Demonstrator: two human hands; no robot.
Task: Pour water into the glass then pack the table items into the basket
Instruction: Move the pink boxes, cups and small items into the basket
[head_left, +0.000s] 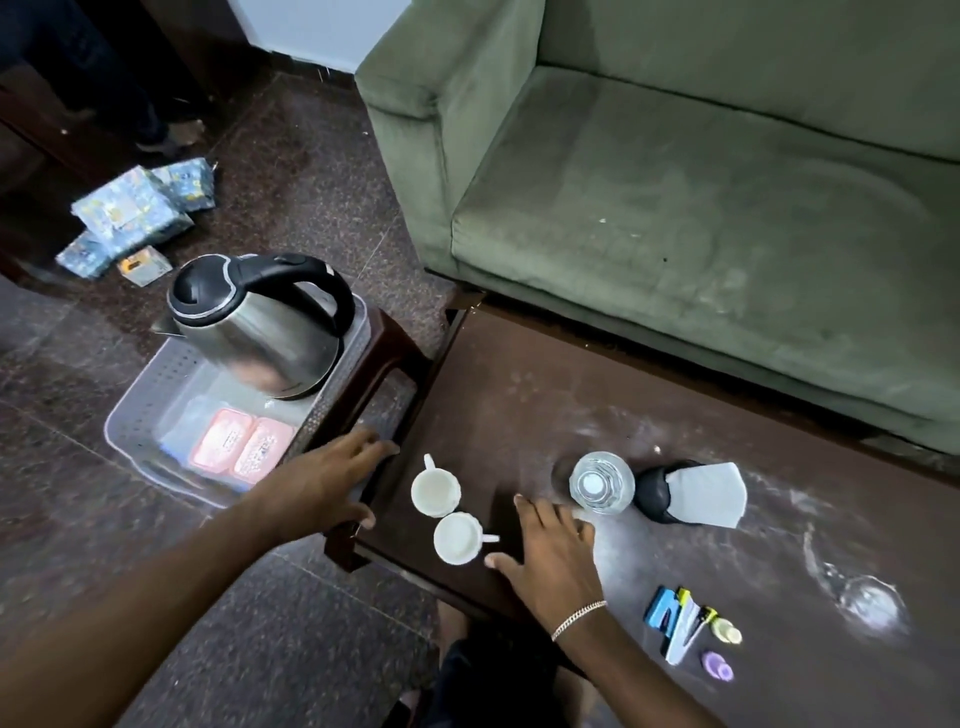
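Note:
A steel kettle (260, 322) with a black handle stands in the clear plastic basket (135, 410), beside pink packets (241, 449). The basket rests on a brown stool (384, 343) left of the dark table (519, 395). On the table stand two white cups (435, 491) (457, 538), a glass with water (601, 482) and a black holder with a napkin (706, 493). My left hand (332, 478) hovers over the stool's near edge, fingers spread and holding nothing. My right hand (550, 545) lies open on the table between the cups and the glass.
A green sofa (675, 208) stands behind the table. Small items lie at the table's near right: a blue stapler (665, 613), a yellow bottle (727, 631), a purple piece (717, 666). An upturned glass (872, 605) sits farther right. Blue packets (135, 213) lie on the floor.

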